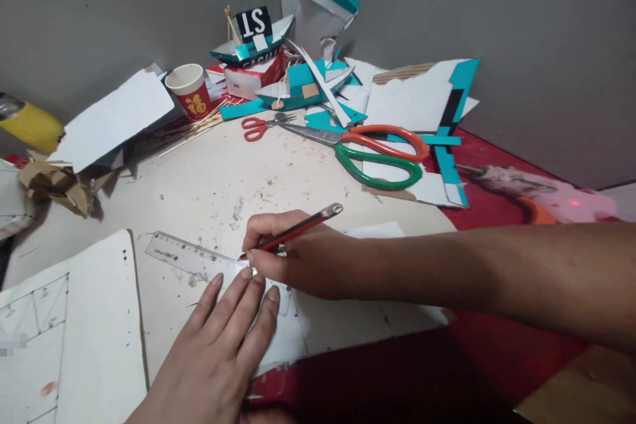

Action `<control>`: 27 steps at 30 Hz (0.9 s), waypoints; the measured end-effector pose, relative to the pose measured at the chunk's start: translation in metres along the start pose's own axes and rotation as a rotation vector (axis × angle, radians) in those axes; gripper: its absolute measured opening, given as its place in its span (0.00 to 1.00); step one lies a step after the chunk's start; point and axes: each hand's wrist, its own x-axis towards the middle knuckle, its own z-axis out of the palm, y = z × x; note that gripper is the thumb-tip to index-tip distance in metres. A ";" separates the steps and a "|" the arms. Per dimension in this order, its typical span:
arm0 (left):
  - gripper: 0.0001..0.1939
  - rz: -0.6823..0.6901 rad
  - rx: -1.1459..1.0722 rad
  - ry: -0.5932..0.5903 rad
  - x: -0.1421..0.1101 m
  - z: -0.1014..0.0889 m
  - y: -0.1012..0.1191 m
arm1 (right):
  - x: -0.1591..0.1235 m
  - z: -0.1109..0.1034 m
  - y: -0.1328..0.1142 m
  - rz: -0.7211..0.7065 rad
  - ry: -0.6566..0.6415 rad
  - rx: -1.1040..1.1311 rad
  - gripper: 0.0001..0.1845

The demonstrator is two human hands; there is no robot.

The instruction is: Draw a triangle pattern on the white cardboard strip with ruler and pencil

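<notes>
My left hand [226, 338] lies flat with its fingers spread, pressing on a clear plastic ruler [186, 256] and the white card beneath. In my right hand [283, 255] is a red and black pencil [303, 230], its tip down at the ruler's upper edge near my left fingertips. The white card [342, 328] stretches to the right under my right forearm and bears a few thin drawn lines. My right hand hides part of the ruler and card.
Orange-and-green-handled scissors [380, 156] and small red scissors [254, 128] lie beyond my hands. Behind them are cardboard boats [256, 46], scraps and a red paper cup [191, 93]. A pink glue gun [556, 195] is at right. A sheet with a drawn plan [94, 318] lies at left.
</notes>
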 end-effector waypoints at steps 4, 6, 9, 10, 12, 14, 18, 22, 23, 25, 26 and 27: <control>0.49 -0.004 -0.007 0.009 0.000 0.000 -0.001 | 0.001 0.001 0.000 0.005 0.008 0.003 0.06; 0.49 0.002 -0.014 0.002 0.000 0.000 -0.001 | 0.001 0.001 0.001 -0.002 0.013 0.015 0.06; 0.49 0.010 -0.014 0.002 0.000 0.001 -0.001 | 0.001 0.001 0.002 -0.017 0.014 0.012 0.05; 0.48 0.009 -0.013 0.005 0.000 0.000 -0.001 | 0.001 0.001 0.002 -0.018 0.014 0.005 0.05; 0.48 0.004 -0.013 0.006 0.000 0.000 -0.001 | 0.001 0.001 0.001 -0.014 0.013 -0.005 0.06; 0.49 0.001 -0.016 0.005 0.001 -0.001 -0.001 | 0.001 0.001 0.001 -0.015 0.011 -0.010 0.06; 0.50 0.000 -0.018 0.005 0.001 0.000 -0.002 | 0.001 0.001 0.000 -0.016 0.006 0.006 0.06; 0.50 -0.006 -0.021 0.008 0.000 0.000 -0.003 | 0.003 0.001 -0.001 0.001 0.000 0.000 0.06; 0.49 -0.005 -0.026 0.012 0.000 0.000 -0.003 | 0.003 0.001 -0.002 0.004 -0.002 -0.003 0.06; 0.48 -0.001 -0.033 0.014 0.001 -0.001 -0.004 | 0.003 0.001 -0.002 -0.001 -0.005 -0.007 0.06; 0.47 0.000 -0.035 0.012 0.001 -0.001 -0.004 | 0.003 0.001 -0.002 -0.006 -0.006 -0.011 0.06; 0.46 0.005 -0.037 0.013 0.001 -0.001 -0.005 | 0.003 0.001 -0.002 -0.010 -0.004 -0.015 0.06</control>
